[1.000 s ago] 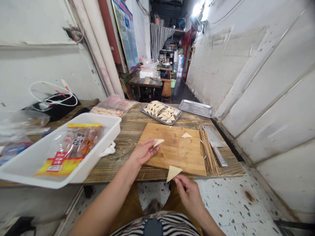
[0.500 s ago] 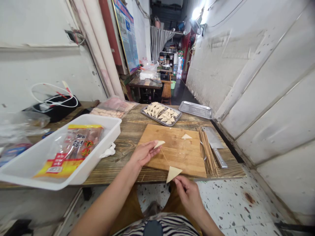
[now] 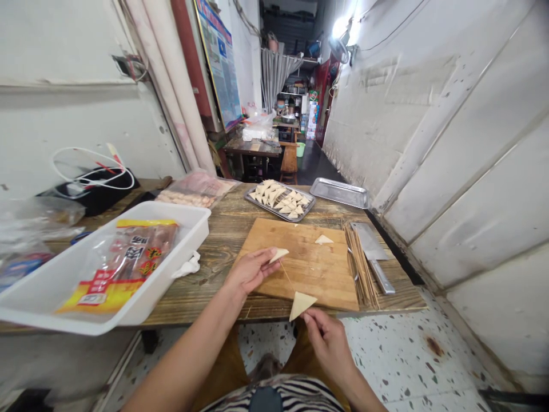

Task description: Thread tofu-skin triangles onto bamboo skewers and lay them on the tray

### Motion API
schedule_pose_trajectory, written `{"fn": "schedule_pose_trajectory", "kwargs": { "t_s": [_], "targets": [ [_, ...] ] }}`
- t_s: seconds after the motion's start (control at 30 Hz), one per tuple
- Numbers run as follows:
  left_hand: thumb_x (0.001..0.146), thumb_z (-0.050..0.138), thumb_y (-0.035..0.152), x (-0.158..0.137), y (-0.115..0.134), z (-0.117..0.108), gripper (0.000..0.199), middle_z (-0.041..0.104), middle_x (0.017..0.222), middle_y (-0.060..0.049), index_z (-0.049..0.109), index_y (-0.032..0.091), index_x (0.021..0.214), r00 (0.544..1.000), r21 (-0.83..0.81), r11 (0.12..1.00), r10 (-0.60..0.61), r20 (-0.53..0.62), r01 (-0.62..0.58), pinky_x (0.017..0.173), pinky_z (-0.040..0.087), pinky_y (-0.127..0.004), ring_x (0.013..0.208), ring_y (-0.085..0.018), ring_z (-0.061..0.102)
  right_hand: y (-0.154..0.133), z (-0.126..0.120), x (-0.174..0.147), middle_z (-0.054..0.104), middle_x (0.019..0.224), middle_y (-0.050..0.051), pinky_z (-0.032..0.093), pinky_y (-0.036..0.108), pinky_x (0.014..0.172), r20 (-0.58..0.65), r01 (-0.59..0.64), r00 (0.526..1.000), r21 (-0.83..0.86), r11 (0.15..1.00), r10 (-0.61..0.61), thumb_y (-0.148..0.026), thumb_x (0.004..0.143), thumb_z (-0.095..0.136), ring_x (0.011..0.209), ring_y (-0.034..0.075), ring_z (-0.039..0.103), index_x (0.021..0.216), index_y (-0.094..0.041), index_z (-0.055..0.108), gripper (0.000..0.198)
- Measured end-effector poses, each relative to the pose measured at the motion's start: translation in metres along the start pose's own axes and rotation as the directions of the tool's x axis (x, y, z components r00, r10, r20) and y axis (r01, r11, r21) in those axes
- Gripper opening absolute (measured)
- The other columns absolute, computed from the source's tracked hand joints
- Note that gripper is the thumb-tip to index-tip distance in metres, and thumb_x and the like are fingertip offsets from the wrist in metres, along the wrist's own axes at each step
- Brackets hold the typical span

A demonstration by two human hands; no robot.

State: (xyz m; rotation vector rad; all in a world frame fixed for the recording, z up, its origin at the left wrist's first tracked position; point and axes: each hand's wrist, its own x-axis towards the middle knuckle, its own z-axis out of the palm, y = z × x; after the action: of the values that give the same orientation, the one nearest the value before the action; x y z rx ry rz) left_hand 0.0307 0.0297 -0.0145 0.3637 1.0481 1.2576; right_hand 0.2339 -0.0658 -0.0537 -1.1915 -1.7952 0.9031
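My left hand point(image 3: 246, 270) pinches a pale triangular tofu piece point(image 3: 278, 254) at the near left edge of the wooden cutting board point(image 3: 309, 263). A thin bamboo skewer point(image 3: 286, 276) runs from that piece down to a second triangle point(image 3: 301, 304) threaded on it. My right hand point(image 3: 330, 343) grips the skewer's lower end just below the table edge. One more loose triangle point(image 3: 323, 240) lies on the board's far side.
A metal tray point(image 3: 281, 200) with several tofu triangles sits beyond the board, an empty metal tray point(image 3: 341, 192) to its right. A bundle of skewers point(image 3: 362, 266) and a cleaver point(image 3: 373, 249) lie right of the board. A white bin point(image 3: 107, 269) holding a packet stands left.
The hands hold nearly the same pose; the tofu piece in my left hand has shifted slightly toward the skewer tip. The view has tilted a little.
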Motion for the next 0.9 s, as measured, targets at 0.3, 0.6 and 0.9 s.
{"fn": "schedule_pose_trajectory", "kwargs": {
  "t_s": [0.3, 0.6, 0.9],
  "targets": [
    [0.078, 0.056, 0.003, -0.001, 0.0, 0.003, 0.013, 0.069, 0.09, -0.014, 0.066, 0.004, 0.086, 1.0, 0.018, 1.0, -0.025, 0.008, 0.025, 0.061, 0.057, -0.021, 0.073, -0.017, 0.067, 0.0, 0.0, 0.0, 0.053, 0.057, 0.0, 0.041, 0.02, 0.055, -0.017, 0.017, 1.0, -0.015, 1.0, -0.018, -0.029, 0.092, 0.041, 0.056, 0.014, 0.054, 0.088, -0.015, 0.064, 0.027],
    [0.078, 0.056, 0.002, -0.006, -0.001, 0.007, 0.012, 0.069, 0.091, -0.013, 0.066, 0.005, 0.084, 0.999, 0.022, 0.999, -0.032, 0.022, 0.032, 0.061, 0.058, -0.022, 0.075, -0.018, 0.067, 0.001, 0.002, 0.0, 0.054, 0.057, 0.0, 0.043, 0.02, 0.055, -0.041, 0.041, 0.998, -0.014, 0.999, -0.041, -0.028, 0.092, 0.041, 0.055, 0.015, 0.055, 0.089, -0.016, 0.064, 0.027],
    [0.078, 0.056, 0.002, -0.01, -0.001, 0.011, 0.012, 0.069, 0.092, -0.015, 0.066, 0.005, 0.085, 0.997, 0.042, 0.998, -0.041, 0.064, 0.038, 0.063, 0.058, -0.023, 0.076, -0.018, 0.067, 0.002, 0.002, 0.0, 0.055, 0.058, 0.0, 0.042, 0.02, 0.057, -0.049, 0.045, 0.998, -0.006, 0.999, -0.046, -0.029, 0.093, 0.041, 0.055, 0.014, 0.055, 0.094, -0.015, 0.066, 0.028]
  ]
}}
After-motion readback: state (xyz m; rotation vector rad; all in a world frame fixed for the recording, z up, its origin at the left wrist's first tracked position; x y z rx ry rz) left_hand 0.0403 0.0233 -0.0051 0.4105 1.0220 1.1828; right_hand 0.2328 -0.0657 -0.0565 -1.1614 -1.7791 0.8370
